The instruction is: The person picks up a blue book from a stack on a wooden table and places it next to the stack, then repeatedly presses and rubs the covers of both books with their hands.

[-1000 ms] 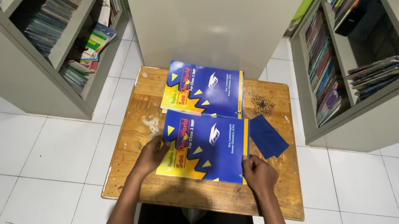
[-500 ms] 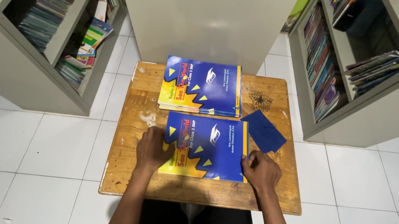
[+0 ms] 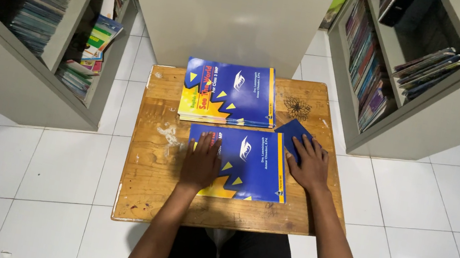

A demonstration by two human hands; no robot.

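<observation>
On both sides of the scene stand grey bookshelves, the left shelf [image 3: 20, 29] packed with stacked books and magazines, the right shelf [image 3: 417, 67] holding upright and leaning volumes, with a pale cabinet back [image 3: 220, 7] between them at the far end. Below these, on a white tiled floor [image 3: 424, 245], sits a small wooden desk [image 3: 150, 171], scuffed and marked with paint. At the far edge of the desk rests a stack of blue and yellow books [image 3: 229, 93]. Just near of it lies a single blue and yellow book [image 3: 249, 164], flat and closed. The left hand [image 3: 202, 162] lies palm down on the left part of this book, fingers spread, gripping nothing. The right hand [image 3: 309, 165] rests flat at the book's right edge, fingers spread over a dark blue cloth [image 3: 291, 132] that touches the book.
</observation>
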